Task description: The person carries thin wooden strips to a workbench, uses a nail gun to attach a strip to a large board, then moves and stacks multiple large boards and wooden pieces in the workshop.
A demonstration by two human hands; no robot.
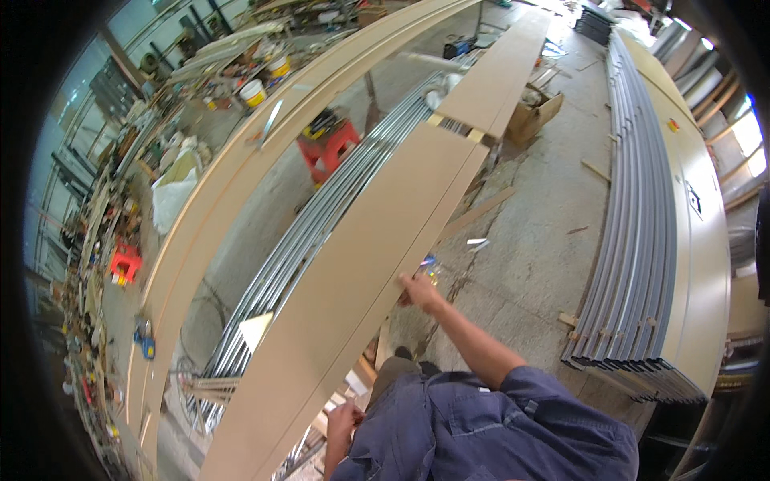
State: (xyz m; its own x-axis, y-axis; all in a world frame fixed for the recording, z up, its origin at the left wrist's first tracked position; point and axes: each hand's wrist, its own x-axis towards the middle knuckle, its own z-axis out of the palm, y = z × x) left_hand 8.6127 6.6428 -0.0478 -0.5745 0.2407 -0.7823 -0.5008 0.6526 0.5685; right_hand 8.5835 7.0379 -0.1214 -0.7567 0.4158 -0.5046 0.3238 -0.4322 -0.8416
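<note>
A long tan panel [367, 240] with a thin groove near its right edge lies across the view before me. My right hand [419, 292] grips that edge, thumb on top, with the fingers hidden under it. Lower down, close to my body, my left hand [344, 416] is beside the same edge with its fingers curled; whether it touches the panel is unclear. A second tan panel [493, 66] lies beyond the far end of the first, with a small gap between them. Under the panels runs a bundle of shiny metal bars [325, 210].
At the left stands a long tan frame piece [198, 222] bearing a blue tool [144, 340]. Behind the bars is a red stool [329, 153] with tools. Grey metal profiles [631, 240] are stacked at the right, and a cardboard box [532, 117] sits on the concrete floor.
</note>
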